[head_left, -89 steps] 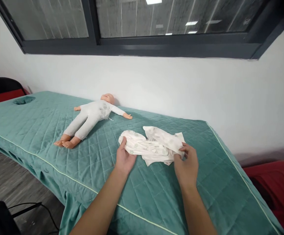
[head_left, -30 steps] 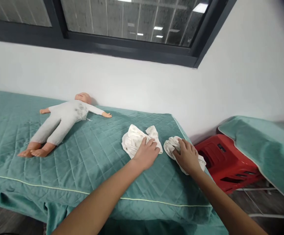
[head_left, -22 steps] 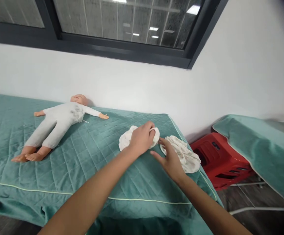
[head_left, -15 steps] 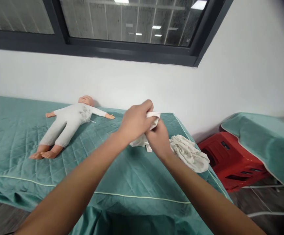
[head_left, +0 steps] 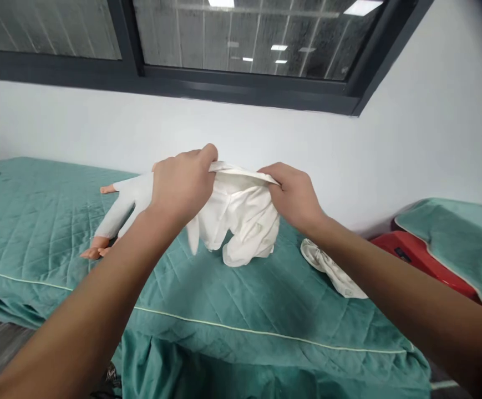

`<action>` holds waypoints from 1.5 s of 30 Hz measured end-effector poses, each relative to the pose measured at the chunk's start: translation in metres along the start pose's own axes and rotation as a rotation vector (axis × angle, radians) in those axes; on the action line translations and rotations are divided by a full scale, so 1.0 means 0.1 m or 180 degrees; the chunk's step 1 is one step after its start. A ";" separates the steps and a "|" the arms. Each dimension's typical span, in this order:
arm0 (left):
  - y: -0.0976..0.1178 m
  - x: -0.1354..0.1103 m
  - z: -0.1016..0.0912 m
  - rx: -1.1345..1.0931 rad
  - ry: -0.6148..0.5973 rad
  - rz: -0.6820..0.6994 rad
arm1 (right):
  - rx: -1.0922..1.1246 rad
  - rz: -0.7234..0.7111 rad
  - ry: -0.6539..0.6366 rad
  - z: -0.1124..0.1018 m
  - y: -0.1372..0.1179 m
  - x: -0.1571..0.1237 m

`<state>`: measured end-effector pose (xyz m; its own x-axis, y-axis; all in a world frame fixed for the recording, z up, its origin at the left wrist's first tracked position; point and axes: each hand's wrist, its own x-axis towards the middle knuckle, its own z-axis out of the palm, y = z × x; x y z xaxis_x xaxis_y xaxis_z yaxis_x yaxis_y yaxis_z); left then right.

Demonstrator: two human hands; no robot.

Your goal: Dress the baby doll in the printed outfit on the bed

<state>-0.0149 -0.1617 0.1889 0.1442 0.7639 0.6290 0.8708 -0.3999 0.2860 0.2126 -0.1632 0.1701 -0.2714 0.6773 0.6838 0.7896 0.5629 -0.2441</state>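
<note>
Small white baby pants hang above the bed, their waist edge stretched between both hands. My left hand grips one end of that edge in a closed fist. At the other end, my right hand pinches the cloth between thumb and fingers. Below, the fabric falls in loose folds with two leg-like parts. A baby doll in a white suit lies behind my left hand, which hides its head and much of its upper body.
A green quilted cover lies over the bed. Another crumpled white cloth rests near the right side, partly behind my right forearm. A red plastic object stands beyond it, under green fabric. A wall and dark-framed window border the back.
My hands have moved apart and the bunched white pants now hang spread between them. The view has shifted left, and my left arm now covers more of the doll.
</note>
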 end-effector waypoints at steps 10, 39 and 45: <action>-0.46 -0.59 0.23 -0.0059 0.0590 -0.0708 | 0.0079 0.1169 -0.0405 -0.25 0.30 -0.66; -0.19 -0.83 0.22 -0.1662 0.0028 -0.0561 | 0.0250 0.1531 -0.0568 -0.93 0.43 -1.08; -0.38 -0.70 0.22 -0.0878 -0.1017 -0.0546 | 0.0303 0.2129 -0.0488 -0.89 0.68 -1.26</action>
<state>-0.0478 -0.1881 0.1179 0.1843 0.9315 0.3135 0.7434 -0.3408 0.5756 0.3493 -0.2528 0.1286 0.1766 0.9487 0.2622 0.7647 0.0354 -0.6434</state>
